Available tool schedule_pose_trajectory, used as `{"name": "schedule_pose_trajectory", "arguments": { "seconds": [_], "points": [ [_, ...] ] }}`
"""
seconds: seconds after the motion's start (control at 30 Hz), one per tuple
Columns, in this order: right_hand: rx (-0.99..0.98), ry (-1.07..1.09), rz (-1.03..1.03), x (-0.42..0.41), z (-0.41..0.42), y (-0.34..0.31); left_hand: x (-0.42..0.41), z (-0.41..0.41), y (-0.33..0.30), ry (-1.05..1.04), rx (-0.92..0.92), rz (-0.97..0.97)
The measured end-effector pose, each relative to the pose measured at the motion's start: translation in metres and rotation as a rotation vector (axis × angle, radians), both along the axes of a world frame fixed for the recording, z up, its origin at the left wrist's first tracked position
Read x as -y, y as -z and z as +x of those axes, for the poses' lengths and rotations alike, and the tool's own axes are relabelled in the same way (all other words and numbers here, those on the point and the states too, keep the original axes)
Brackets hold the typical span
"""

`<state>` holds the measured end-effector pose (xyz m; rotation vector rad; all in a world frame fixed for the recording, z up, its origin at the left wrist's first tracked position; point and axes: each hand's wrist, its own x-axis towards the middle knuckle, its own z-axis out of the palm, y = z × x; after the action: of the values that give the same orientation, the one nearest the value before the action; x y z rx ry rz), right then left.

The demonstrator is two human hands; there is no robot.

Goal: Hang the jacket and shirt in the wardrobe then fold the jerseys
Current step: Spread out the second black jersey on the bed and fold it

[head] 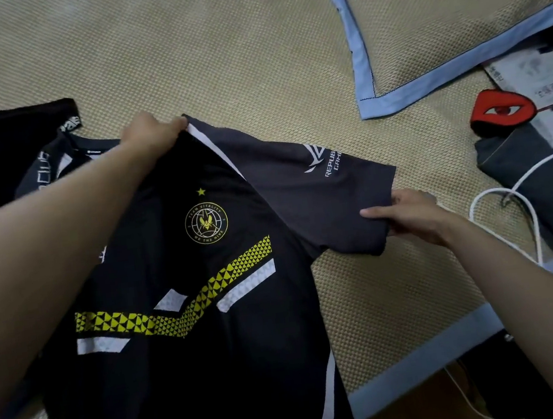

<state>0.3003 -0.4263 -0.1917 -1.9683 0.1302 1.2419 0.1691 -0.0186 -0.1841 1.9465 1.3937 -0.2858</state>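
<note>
A black jersey point(195, 356) with a yellow crest, yellow and white chest stripes and grey sleeves lies front-up on a woven bed mat point(215, 44). My left hand point(152, 133) pinches the jersey at its shoulder seam beside the collar. My right hand point(410, 214) grips the hem of the grey sleeve, which is stretched out to the right. A second black garment point(13, 146) with white lettering lies behind the jersey at the left, partly covered by it and by my left arm.
A mat-covered pillow with a blue border point(421, 37) lies at the upper right. At the right edge are a red and black eye-shaped item point(501, 111), papers point(537, 90), a folded dark cloth point(548, 185) and a white cable point(515, 202). The bed edge point(424, 368) runs along the lower right.
</note>
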Motion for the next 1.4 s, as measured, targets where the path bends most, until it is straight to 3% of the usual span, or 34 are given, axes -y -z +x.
{"name": "schedule_pose_trajectory", "arguments": {
  "seconds": [0.2, 0.37, 0.5, 0.63, 0.73, 0.83, 0.97, 1.07, 1.2, 1.3, 1.4],
  "points": [
    [-0.063, 0.116, 0.069, 0.014, -0.013, 0.014, -0.001, -0.002, -0.001, -0.048, 0.297, -0.313],
    [0.086, 0.197, 0.053, 0.020, -0.023, 0.023, -0.005, 0.007, 0.010, -0.353, 0.454, -0.254],
    [0.177, 0.247, 0.043, 0.015, -0.030, 0.030, -0.008, 0.009, 0.020, -0.410, 0.481, -0.219],
    [0.156, 0.321, 0.071, 0.005, -0.037, 0.024, -0.006, 0.008, 0.021, -0.283, 0.464, -0.219],
    [0.215, 0.161, 0.046, 0.008, -0.041, 0.023, -0.009, -0.001, 0.015, -0.167, 0.434, -0.165],
    [0.265, 0.097, -0.090, 0.012, -0.044, 0.022, -0.013, -0.022, 0.008, 0.077, 0.332, 0.022],
    [0.563, -0.173, -0.575, -0.006, -0.049, -0.001, -0.010, -0.066, -0.006, 0.431, 0.221, 0.286],
    [0.765, -0.320, -0.559, -0.040, -0.065, -0.020, -0.011, -0.105, -0.010, 0.518, 0.147, 0.383],
    [0.782, -0.526, -0.281, -0.113, -0.108, -0.025, -0.024, -0.161, -0.015, 0.384, 0.087, 0.510],
    [0.752, -0.638, -0.099, -0.175, -0.151, -0.024, -0.046, -0.215, -0.020, 0.085, 0.063, 0.554],
    [0.712, -0.720, 0.010, -0.231, -0.189, -0.019, -0.055, -0.263, -0.021, -0.204, 0.192, 0.303]
  ]
}}
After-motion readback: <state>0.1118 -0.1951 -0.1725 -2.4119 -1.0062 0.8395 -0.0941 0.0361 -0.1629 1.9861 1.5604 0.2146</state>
